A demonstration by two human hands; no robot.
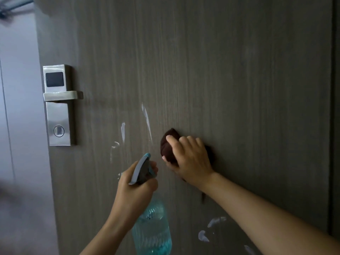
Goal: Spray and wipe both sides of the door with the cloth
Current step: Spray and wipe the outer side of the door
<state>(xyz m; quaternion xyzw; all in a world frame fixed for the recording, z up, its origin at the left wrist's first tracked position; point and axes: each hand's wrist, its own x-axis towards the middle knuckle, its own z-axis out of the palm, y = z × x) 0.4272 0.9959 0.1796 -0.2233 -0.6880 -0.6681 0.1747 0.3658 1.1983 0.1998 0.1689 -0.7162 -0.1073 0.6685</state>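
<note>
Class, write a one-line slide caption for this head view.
Right hand presses brown cloth on foam-streaked door; left hand holds spray bottle.

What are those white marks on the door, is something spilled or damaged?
Only white foamy streaks and blobs on the door, around the cloth and spray bottle. They look like unwiped spray, not damage. The lock looks intact.
</note>
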